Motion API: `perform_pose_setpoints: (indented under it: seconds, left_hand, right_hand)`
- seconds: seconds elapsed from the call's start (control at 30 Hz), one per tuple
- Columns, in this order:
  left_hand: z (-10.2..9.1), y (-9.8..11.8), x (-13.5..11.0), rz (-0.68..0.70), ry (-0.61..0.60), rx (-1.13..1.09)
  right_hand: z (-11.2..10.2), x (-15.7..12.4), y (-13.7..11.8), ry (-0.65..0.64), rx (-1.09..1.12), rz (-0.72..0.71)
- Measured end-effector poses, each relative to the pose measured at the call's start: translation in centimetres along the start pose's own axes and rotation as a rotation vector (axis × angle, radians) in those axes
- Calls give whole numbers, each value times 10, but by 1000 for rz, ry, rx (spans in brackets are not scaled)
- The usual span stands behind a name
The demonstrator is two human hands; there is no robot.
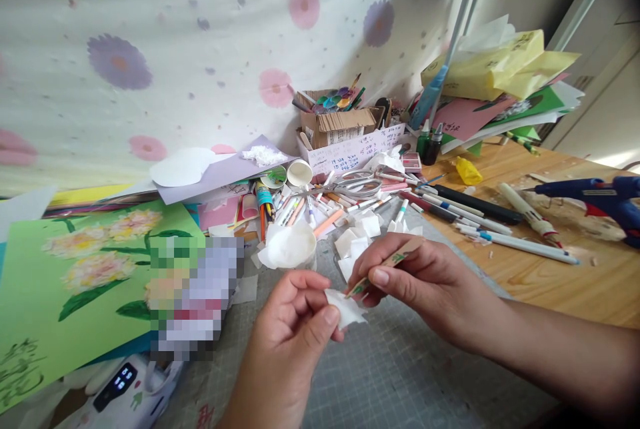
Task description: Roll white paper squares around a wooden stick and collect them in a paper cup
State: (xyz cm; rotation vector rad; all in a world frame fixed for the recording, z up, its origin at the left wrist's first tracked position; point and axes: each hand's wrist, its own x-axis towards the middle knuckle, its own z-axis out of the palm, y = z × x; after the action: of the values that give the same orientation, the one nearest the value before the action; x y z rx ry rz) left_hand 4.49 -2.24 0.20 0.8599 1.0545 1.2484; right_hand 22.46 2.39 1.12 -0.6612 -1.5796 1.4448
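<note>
My left hand (pixel 307 316) pinches a small piece of white paper (pixel 345 309) between thumb and fingers, over the grey cutting mat (pixel 380 376). In my right hand (pixel 415 272) is a flat tan strip with green marks (pixel 395 259), like cardboard or thin wood. Its narrow end meets the white paper near my left fingertips; I cannot tell how firmly it presses. Just beyond my hands lie loose white paper pieces (pixel 353 242) and a round white cup (pixel 295 246) with paper in it. The fingers of my right hand are partly hidden behind the strip.
A green painting with raised flowers (pixel 100 276) lies at left, above a white device with a lit display (pixel 120 386). Scissors (pixel 357 184) rest among several markers at the back. To the right are pens (pixel 520 246) and a blue glue gun (pixel 590 192).
</note>
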Motion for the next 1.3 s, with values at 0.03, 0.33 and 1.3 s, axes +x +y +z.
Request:
perform_pose_setpoints:
  seconds: [0.03,0.33,1.3]
  left_hand:
    - [0,1,0,0,10,3]
    - [4,-2,-3,35,58,117]
    - [-3,-4,2,42,-54,98]
  right_hand:
    - [-1,2,2,20,0,-4]
    - [-1,44,12,301,10,-142]
    - [7,-5,-12,-112,30,-76]
